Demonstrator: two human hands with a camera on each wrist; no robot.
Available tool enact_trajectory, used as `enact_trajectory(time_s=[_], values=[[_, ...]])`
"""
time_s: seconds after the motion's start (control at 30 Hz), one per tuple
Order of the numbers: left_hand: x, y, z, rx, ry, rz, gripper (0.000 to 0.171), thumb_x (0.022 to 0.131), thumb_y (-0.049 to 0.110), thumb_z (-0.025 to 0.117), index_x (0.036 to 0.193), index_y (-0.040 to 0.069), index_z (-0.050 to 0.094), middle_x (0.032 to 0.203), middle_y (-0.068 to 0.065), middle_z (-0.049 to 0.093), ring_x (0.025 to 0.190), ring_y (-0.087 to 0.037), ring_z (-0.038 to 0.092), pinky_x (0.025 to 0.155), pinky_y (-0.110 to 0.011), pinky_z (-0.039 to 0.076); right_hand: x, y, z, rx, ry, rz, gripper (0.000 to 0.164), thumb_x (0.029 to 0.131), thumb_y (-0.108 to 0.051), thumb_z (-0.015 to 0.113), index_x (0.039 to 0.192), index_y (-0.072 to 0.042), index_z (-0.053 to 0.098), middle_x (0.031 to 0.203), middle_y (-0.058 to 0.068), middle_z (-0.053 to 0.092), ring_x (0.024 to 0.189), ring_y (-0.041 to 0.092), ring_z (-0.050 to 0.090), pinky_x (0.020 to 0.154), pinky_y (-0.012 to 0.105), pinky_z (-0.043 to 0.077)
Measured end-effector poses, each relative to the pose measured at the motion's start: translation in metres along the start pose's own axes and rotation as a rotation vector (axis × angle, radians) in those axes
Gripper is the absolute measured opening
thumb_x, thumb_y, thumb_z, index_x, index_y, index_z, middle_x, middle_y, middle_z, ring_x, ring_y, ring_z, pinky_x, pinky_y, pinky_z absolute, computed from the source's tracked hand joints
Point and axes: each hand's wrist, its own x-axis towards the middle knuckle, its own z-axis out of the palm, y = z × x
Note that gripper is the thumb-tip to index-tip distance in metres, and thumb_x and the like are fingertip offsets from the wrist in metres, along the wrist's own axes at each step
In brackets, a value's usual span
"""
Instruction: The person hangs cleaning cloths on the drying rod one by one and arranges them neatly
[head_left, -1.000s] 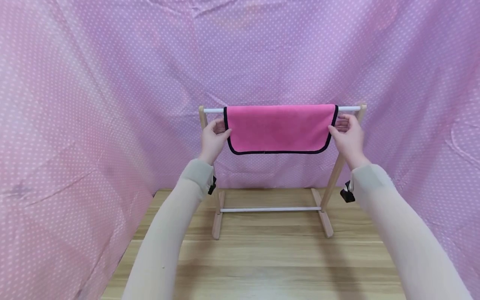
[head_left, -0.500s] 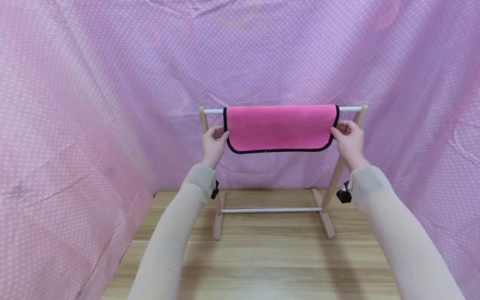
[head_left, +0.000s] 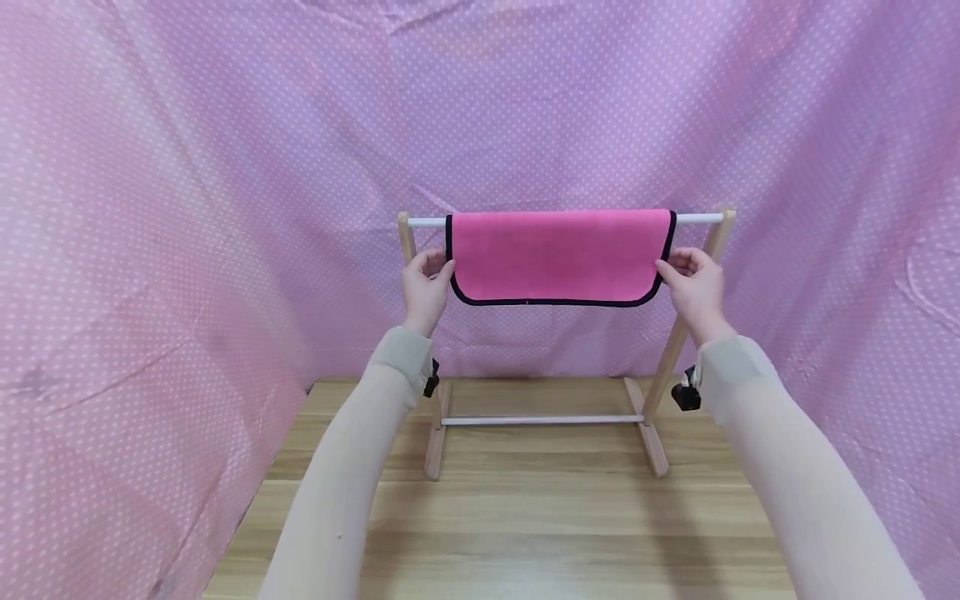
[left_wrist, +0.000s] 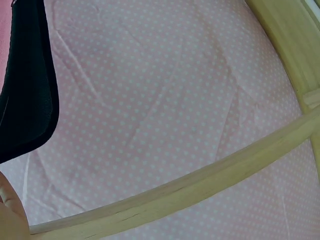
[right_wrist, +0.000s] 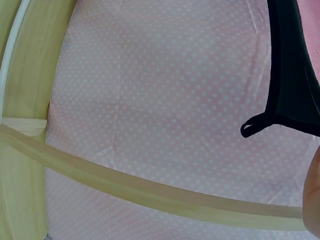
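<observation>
Over the white top bar (head_left: 701,218) of a wooden rack hangs a pink cloth (head_left: 562,256) with black edging and rounded lower corners. My left hand (head_left: 425,292) pinches its left edge between thumb and fingers, a little below the bar. On the opposite side my right hand (head_left: 696,292) pinches the right edge at about the same height. Fingertips behind the cloth are partly hidden. The left wrist view catches the cloth's black back layer (left_wrist: 31,95); in the right wrist view a small black loop (right_wrist: 253,125) sticks out from a corner.
The rack's wooden legs (head_left: 663,367) and feet stand on a wood-grain table (head_left: 525,533), joined low down by a white crossbar (head_left: 540,420). Pink dotted fabric (head_left: 480,108) drapes behind and at both sides. A black device (head_left: 686,392) is strapped at the right wrist.
Both hands have slid slightly down the cloth's side edges, still pinching them. The cloth's lower edge sits marginally higher; the rack has hardly moved.
</observation>
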Motion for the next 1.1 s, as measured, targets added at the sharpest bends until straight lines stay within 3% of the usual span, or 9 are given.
enact_trajectory(time_s=[0.2,0.3,0.4,0.5,0.67,0.73,0.83,1.0,1.1], values=[[0.0,-0.003,0.0,0.008,-0.034,0.001,0.021,0.087,-0.002,0.063,0.106,-0.011,0.061,0.107,-0.026,0.063,0.098,-0.026,0.062,0.088,-0.03,0.054,-0.002,0.0,0.003,-0.14,0.002,-0.014,0.015,0.089,-0.013,0.064,0.1,-0.004,0.058,0.081,-0.02,0.055,0.08,-0.006,0.053,0.074,0.006,0.044],[0.0,-0.005,0.001,0.0,-0.078,-0.007,0.024,0.088,-0.002,0.062,0.109,-0.012,0.058,0.116,-0.024,0.059,0.11,-0.03,0.059,0.096,-0.034,0.052,-0.004,-0.002,0.002,-0.223,-0.043,0.014,0.035,0.091,-0.021,0.062,0.113,0.004,0.055,0.106,0.001,0.062,0.104,0.011,0.057,0.088,0.018,0.048],[-0.001,-0.007,0.002,-0.018,-0.118,-0.04,0.026,0.089,-0.001,0.061,0.113,-0.012,0.056,0.123,-0.023,0.056,0.119,-0.03,0.054,0.1,-0.033,0.049,-0.005,0.0,0.0,-0.265,-0.13,0.036,0.047,0.093,-0.029,0.057,0.122,0.008,0.051,0.128,0.02,0.054,0.121,0.027,0.049,0.101,0.035,0.044],[-0.003,-0.009,0.002,-0.044,-0.159,-0.098,0.028,0.091,0.001,0.059,0.116,-0.011,0.055,0.124,-0.024,0.056,0.12,-0.029,0.053,0.102,-0.031,0.047,-0.007,0.004,-0.001,-0.246,-0.213,0.054,0.053,0.095,-0.037,0.055,0.125,0.006,0.051,0.116,0.007,0.062,0.114,0.02,0.051,0.104,0.042,0.039],[-0.006,-0.014,-0.001,-0.041,-0.185,-0.157,0.026,0.092,0.004,0.059,0.113,-0.01,0.057,0.11,-0.019,0.062,0.101,-0.018,0.058,0.091,-0.022,0.049,-0.011,0.012,-0.001,-0.104,-0.254,0.073,0.026,0.093,-0.04,0.057,0.102,-0.016,0.061,0.078,-0.031,0.055,0.088,-0.005,0.046,0.098,0.029,0.035],[-0.008,-0.016,-0.002,-0.047,-0.169,-0.149,0.023,0.091,0.004,0.06,0.11,-0.01,0.058,0.1,-0.011,0.063,0.091,-0.011,0.056,0.084,-0.018,0.048,-0.013,0.015,-0.001,-0.025,-0.244,0.073,0.012,0.093,-0.035,0.059,0.089,-0.024,0.06,0.073,-0.03,0.056,0.083,-0.006,0.048,0.093,0.019,0.037],[-0.011,-0.018,-0.004,-0.092,-0.148,-0.146,0.021,0.09,0.002,0.061,0.107,-0.01,0.059,0.088,0.001,0.062,0.08,-0.003,0.055,0.077,-0.014,0.048,-0.017,0.018,0.001,0.165,-0.239,0.092,0.014,0.093,-0.025,0.061,0.079,-0.026,0.061,0.072,-0.023,0.06,0.076,-0.006,0.053,0.082,0.008,0.042],[-0.017,-0.024,-0.007,-0.188,-0.175,-0.2,0.02,0.09,-0.001,0.06,0.107,-0.011,0.058,0.084,0.007,0.061,0.076,0.0,0.058,0.076,-0.014,0.054,-0.026,0.023,0.004,0.486,-0.239,0.152,0.02,0.093,-0.014,0.061,0.074,-0.018,0.062,0.072,-0.011,0.059,0.071,0.0,0.055,0.069,0.011,0.051],[-0.02,-0.026,-0.008,-0.233,-0.196,-0.228,0.016,0.09,-0.003,0.059,0.105,-0.009,0.057,0.085,0.007,0.061,0.076,-0.001,0.059,0.075,-0.015,0.055,-0.03,0.025,0.005,0.591,-0.234,0.166,0.02,0.094,-0.013,0.059,0.075,-0.015,0.064,0.073,-0.009,0.061,0.072,0.001,0.057,0.067,0.013,0.052]])
